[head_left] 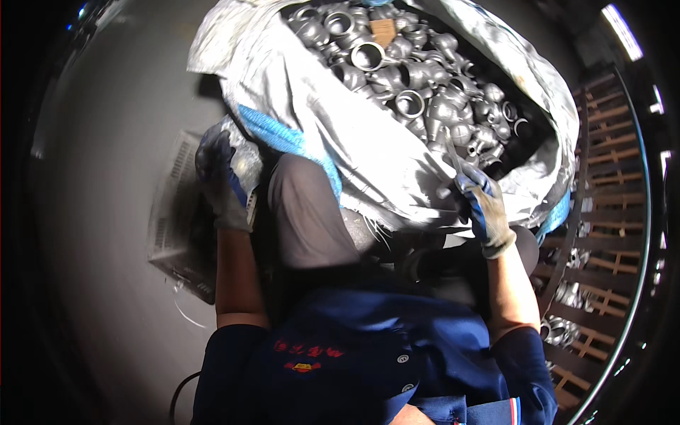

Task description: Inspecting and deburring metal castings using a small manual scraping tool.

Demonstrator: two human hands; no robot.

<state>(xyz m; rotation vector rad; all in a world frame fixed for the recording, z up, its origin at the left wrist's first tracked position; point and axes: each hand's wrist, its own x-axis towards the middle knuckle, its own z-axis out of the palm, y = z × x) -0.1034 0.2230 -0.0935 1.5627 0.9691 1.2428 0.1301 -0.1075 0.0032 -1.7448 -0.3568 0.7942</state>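
Note:
My left hand (214, 173), in a grey and blue work glove, is closed round a shiny, silvery rounded piece (245, 157) beside my knee. Glare hides that piece's exact kind. On the other side, my gloved right hand (484, 205) grips a slim, stick-like metal tool (451, 150); its tip points up toward the castings. Just beyond it, a large white woven sack (340, 127) lies open, its near edge folded down. Hollow grey metal castings (443, 110) with round openings fill it, and a small brown block (383, 32) rests among them.
A grey plastic crate (170, 205) with slotted sides stands on the floor by my left arm. Blue cloth (273, 131) shows along the sack's side. At the right is a slatted brown rack (613, 205) with more metal parts (567, 294) behind it.

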